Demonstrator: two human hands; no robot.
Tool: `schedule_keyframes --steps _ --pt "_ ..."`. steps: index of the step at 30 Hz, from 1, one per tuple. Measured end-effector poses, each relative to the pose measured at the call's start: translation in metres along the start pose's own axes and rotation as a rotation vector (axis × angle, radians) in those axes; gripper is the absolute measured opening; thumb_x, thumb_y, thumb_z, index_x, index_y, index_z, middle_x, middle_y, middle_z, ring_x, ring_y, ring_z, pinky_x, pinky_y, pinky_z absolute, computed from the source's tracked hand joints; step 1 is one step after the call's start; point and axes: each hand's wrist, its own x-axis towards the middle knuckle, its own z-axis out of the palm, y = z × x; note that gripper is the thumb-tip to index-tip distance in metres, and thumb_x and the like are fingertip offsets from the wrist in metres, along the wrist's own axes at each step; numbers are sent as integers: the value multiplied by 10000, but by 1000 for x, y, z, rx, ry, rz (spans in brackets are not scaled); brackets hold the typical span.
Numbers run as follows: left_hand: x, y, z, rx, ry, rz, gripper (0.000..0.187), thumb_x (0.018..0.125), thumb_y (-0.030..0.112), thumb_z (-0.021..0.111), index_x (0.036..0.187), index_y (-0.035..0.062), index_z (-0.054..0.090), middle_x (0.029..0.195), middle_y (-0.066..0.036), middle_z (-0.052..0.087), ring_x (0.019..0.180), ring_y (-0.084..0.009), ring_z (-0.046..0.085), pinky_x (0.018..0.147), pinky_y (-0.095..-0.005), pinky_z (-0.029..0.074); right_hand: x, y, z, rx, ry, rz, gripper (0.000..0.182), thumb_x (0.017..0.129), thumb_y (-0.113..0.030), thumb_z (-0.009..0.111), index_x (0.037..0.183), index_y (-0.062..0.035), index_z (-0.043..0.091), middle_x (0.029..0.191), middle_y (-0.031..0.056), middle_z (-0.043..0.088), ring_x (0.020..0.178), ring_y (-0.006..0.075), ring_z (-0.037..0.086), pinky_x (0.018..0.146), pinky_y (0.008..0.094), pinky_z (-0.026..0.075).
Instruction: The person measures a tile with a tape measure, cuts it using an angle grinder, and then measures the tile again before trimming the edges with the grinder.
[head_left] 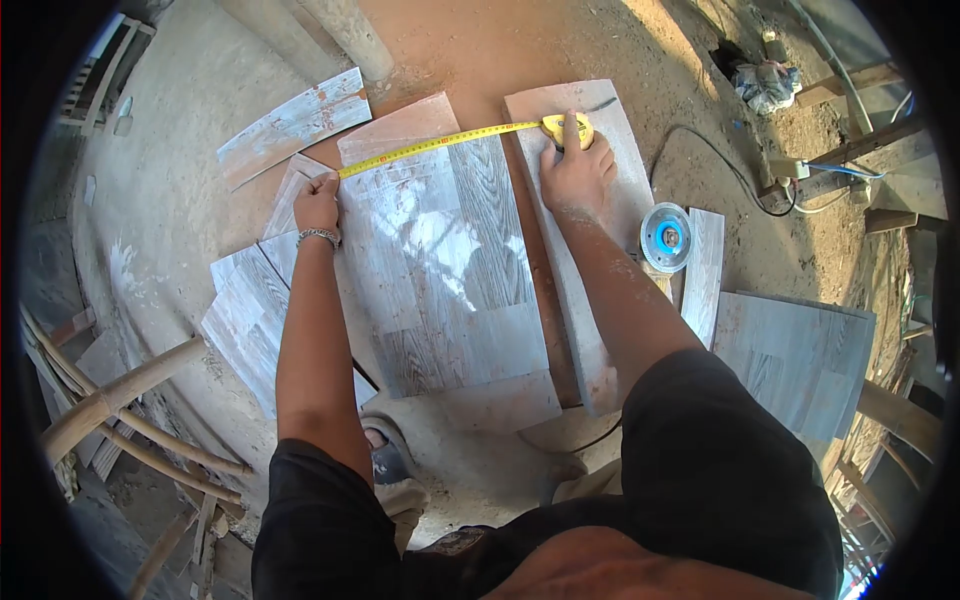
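A yellow tape measure (pixel 584 131) is stretched across the far edge of a glossy grey wood-pattern tile (pixel 415 325). Its case sits over a long dusty slab (pixel 610 215) on the right, under my right hand (pixel 578 178), whose fingers grip it with one finger laid along the top. At the tile's far left corner, my left hand (pixel 317 205) pinches the blade's end; a chain bracelet circles that wrist. The blade (pixel 440 144) runs nearly straight between both hands. Beneath the tile, another piece shows at its near edge.
An angle grinder with a blue-centred disc (pixel 666 238) lies right of the slab, beside a narrow tile strip (pixel 704 265). Larger tiles (pixel 795 350) lie farther right. Cut pieces (pixel 300 120) lie at the back left, more (pixel 245 320) by my left arm. Bamboo poles (pixel 120 405) stand at left.
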Motion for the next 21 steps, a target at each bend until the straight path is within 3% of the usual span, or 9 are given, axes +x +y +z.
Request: schedule_keyframes --steps 1,5,8,10,14,21 --pt "1 -1 -1 13 9 5 287 897 222 796 1051 -14 741 831 0 681 708 -76 567 635 -240 462 0 0 0 3 -13 4 616 895 -378 643 1483 -236 529 1323 210 497 1232 382 472 1066 515 358" --pt "6 -18 2 -147 -45 -15 285 906 222 789 1053 -19 747 870 -24 707 736 -97 593 681 -254 486 0 0 -3 10 -43 21 639 892 -384 645 1497 -234 507 1339 214 480 1248 384 458 1079 512 346" --pt "-1 -21 12 -246 33 -54 299 912 232 783 1050 -31 750 927 -60 731 778 -127 619 749 -274 504 0 -2 -4 45 -112 66 650 922 -365 608 1538 -233 446 1384 229 437 1301 393 418 1126 535 295" --pt "-8 -18 18 -162 123 -29 311 920 248 775 1032 -41 755 971 -89 743 822 -155 638 806 -293 510 -1 0 0 -17 -45 74 682 865 -366 650 1508 -228 470 1350 224 463 1261 398 442 1094 530 321" --pt "-8 -22 21 -240 119 -25 312 917 252 773 1002 -47 758 946 -86 740 824 -151 638 801 -295 512 1 0 4 -10 -39 78 686 854 -354 649 1504 -226 473 1348 223 461 1263 401 438 1095 535 314" --pt "-21 -5 23 -68 183 77 327 917 259 742 969 -64 754 885 -105 731 788 -170 642 773 -309 511 0 -2 3 -43 -35 85 673 864 -371 632 1498 -212 473 1350 222 466 1267 398 446 1097 533 315"
